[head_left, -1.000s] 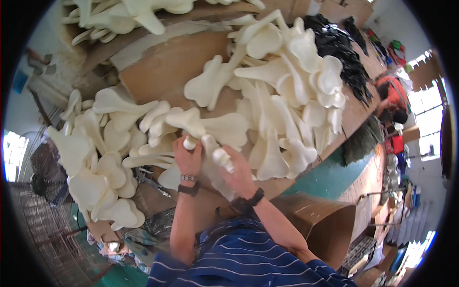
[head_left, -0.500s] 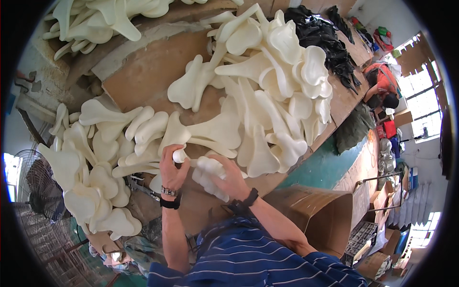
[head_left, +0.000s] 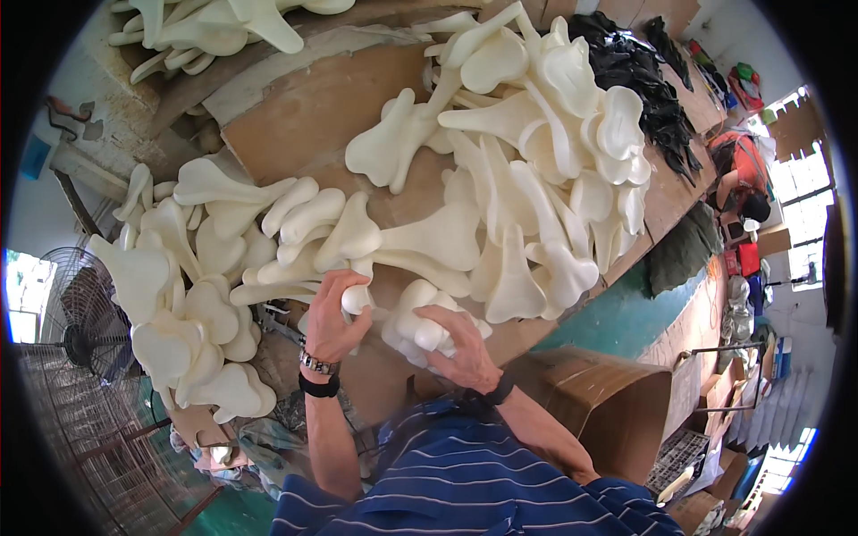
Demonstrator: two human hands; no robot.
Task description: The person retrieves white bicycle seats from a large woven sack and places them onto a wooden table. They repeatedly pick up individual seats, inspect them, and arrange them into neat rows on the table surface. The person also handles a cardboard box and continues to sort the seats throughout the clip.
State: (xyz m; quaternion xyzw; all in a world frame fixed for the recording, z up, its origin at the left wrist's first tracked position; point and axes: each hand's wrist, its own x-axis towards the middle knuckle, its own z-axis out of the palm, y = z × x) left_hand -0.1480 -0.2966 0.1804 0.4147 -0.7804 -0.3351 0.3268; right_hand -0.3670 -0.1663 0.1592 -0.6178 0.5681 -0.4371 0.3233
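Observation:
My left hand (head_left: 336,314) is closed around the narrow, rounded end of a cream-coloured moulded piece (head_left: 357,299). Close to its right, my right hand (head_left: 465,350) curls over a white, lumpy bundle (head_left: 413,323) that looks like bunched cloth; its exact kind is unclear. The bundle hides where the held piece runs on to the right. Just beyond both hands lie more smooth cream pieces, each with a wide lobed end and a slim neck, such as one (head_left: 429,237) lying sideways.
Similar pieces form a large heap (head_left: 536,170) at the right and another (head_left: 192,326) at the left. Brown cardboard (head_left: 331,112) covers the table. Black items (head_left: 630,80) lie at the far right. A cardboard box (head_left: 585,393) stands beside me, a fan (head_left: 80,308) at the left. A person (head_left: 740,170) bends over farther right.
The view has shifted a little, so the scene sits farther right. My right hand has turned over the white bundle, with its fingers more spread; my left hand keeps its grip.

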